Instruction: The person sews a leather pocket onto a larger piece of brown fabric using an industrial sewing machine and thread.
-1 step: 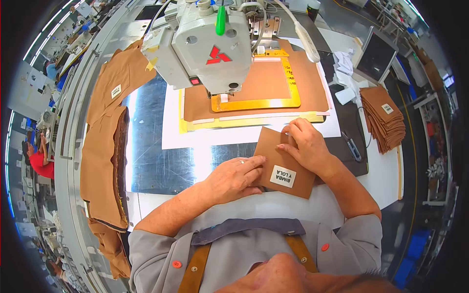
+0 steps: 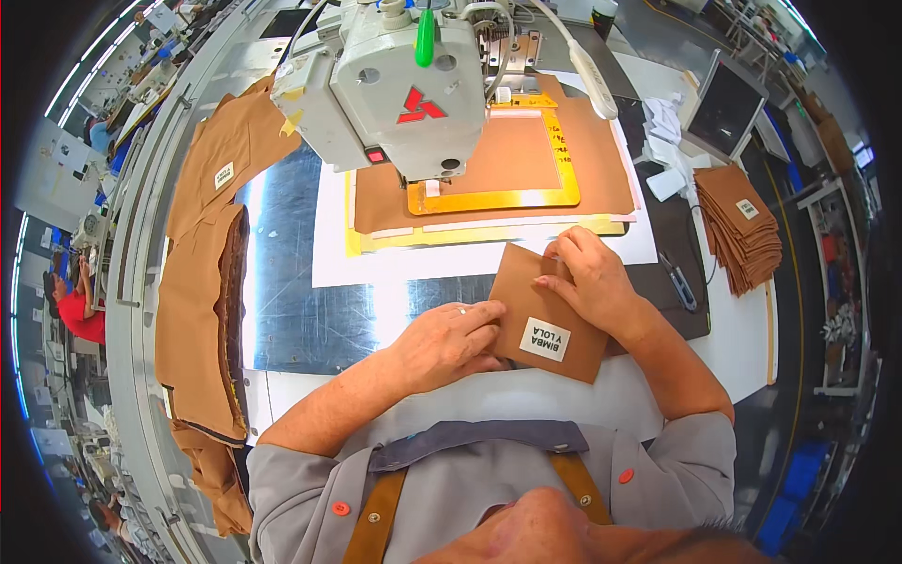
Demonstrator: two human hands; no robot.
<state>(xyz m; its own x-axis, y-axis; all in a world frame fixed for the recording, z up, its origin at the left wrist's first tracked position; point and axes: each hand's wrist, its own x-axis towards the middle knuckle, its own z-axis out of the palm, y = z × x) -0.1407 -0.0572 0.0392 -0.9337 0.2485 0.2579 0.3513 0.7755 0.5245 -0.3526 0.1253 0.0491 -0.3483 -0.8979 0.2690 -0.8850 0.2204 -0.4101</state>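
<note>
White worktable [image 2: 738,343], shiny metal plate [image 2: 301,315] on top, stacked brown patches [image 2: 737,235] right, brown fabric [image 2: 195,324] left

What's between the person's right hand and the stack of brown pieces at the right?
In the head view, going from the right hand: a white sheet's corner, a cutter on a dark surface, then a thin cable before the stack.

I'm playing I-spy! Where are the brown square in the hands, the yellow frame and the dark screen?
Brown square [image 2: 539,305]: head view, bare face near its middle.
Yellow frame [image 2: 498,200]: head view, its bottom bar.
Dark screen [image 2: 724,105]: head view, the middle of its face.
</note>
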